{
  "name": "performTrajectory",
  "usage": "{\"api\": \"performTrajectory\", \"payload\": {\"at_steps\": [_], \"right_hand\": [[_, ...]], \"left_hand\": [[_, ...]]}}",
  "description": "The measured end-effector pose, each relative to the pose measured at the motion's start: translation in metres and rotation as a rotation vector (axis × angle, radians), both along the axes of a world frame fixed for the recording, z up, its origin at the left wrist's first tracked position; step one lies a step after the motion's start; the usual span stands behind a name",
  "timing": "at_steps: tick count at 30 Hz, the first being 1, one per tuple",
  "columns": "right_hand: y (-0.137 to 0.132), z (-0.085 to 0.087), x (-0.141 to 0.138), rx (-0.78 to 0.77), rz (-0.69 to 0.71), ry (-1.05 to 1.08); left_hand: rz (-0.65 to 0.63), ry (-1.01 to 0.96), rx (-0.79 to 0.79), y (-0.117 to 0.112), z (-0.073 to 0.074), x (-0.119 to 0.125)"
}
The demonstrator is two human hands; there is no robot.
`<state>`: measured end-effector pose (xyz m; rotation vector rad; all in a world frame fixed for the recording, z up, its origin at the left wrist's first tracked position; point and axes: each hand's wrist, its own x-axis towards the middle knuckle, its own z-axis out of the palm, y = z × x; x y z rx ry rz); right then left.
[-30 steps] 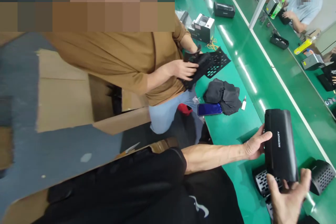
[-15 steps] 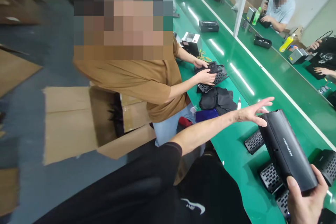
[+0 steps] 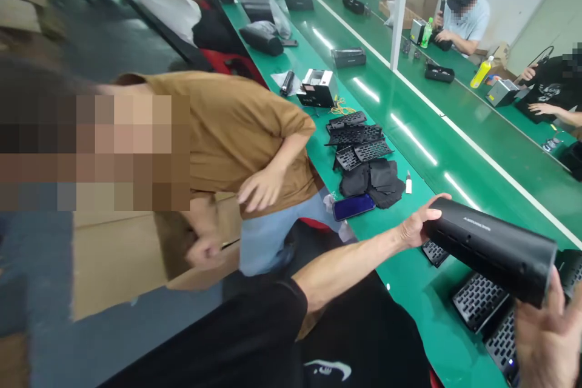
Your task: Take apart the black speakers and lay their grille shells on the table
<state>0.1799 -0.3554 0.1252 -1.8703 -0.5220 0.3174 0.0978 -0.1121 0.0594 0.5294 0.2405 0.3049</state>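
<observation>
Black casing, white lettering on it, at 4 o'clock from view centre, raised over green table. Left hand gripping casing's 10 o'clock end, thumb on side. Right hand blurred, fingers touching 4 o'clock end; cannot tell if gripping. Perforated panels below casing, 6 o'clock. Dark folded pieces at 10 o'clock from left hand, phone touching them. Co-worker in brown shirt, 10 o'clock from centre.
</observation>
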Motion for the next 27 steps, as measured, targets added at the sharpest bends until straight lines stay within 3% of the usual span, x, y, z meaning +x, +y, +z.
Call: {"api": "performTrajectory", "payload": {"at_steps": [2, 4, 6, 9, 12, 14, 16, 19, 22, 24, 27], "right_hand": [[0.022, -0.013, -0.012, -0.009, 0.005, 0.024], [0.039, -0.019, -0.02, -0.05, 0.0, 0.05], [0.04, -0.015, -0.019, -0.086, -0.035, -0.004], [0.019, 0.002, -0.002, -0.276, -0.025, -0.275], [0.002, 0.016, 0.015, -0.509, 0.129, -0.623], [0.001, 0.02, 0.019, -0.58, 0.245, -0.759], [0.002, 0.021, 0.019, -0.583, 0.338, -0.795], [-0.004, 0.018, 0.019, -0.456, 0.323, -0.698], [-0.018, 0.011, 0.014, -0.302, 0.203, -0.404], [-0.022, 0.008, 0.006, -0.241, 0.162, -0.217], [-0.02, 0.009, -0.009, -0.168, 0.1, -0.135]], "left_hand": [[-0.1, 0.015, -0.205, -0.029, -0.012, 0.002], [-0.266, 0.057, -0.233, -0.047, -0.02, 0.001], [-0.326, 0.146, -0.082, -0.043, -0.019, -0.005], [-0.16, 0.192, 0.201, -0.006, 0.0, -0.018], [-0.133, 0.01, 0.538, 0.028, 0.029, -0.029], [-0.16, -0.028, 0.798, 0.035, 0.041, -0.032], [-0.128, 0.006, 0.933, 0.032, 0.044, -0.033], [-0.088, 0.054, 0.855, 0.025, 0.034, -0.039], [-0.116, 0.078, 0.678, 0.025, 0.026, -0.048], [-0.125, 0.084, 0.622, 0.028, 0.028, -0.053], [-0.184, 0.063, 0.629, 0.034, 0.037, -0.058]]}}
